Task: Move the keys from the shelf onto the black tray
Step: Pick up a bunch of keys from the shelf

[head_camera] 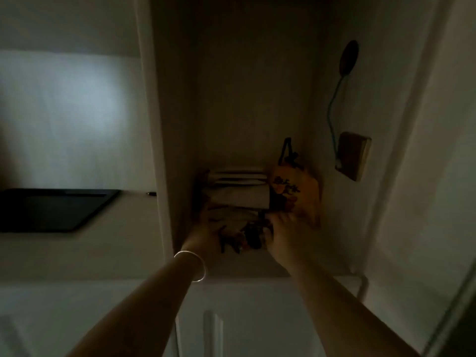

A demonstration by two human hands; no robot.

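In dim light both my arms reach into a white shelf niche (247, 269). A dark bunch of keys (251, 235) with hanging tags lies between my hands on the shelf. My left hand (206, 235), with a silver bangle on its wrist, touches the bunch from the left. My right hand (280, 235) presses against it from the right, fingers curled around the dark part. The scene is too dark to see who actually grips the keys. The black tray (51, 210) lies flat on the counter far to the left, outside the niche.
A holder with white envelopes (238, 189) stands behind the keys. An orange patterned pouch (296, 194) hangs on the niche's right wall. A wooden block with a blue cord (353, 155) is mounted on the wall farther right. A small dark pen (151, 193) lies by the tray.
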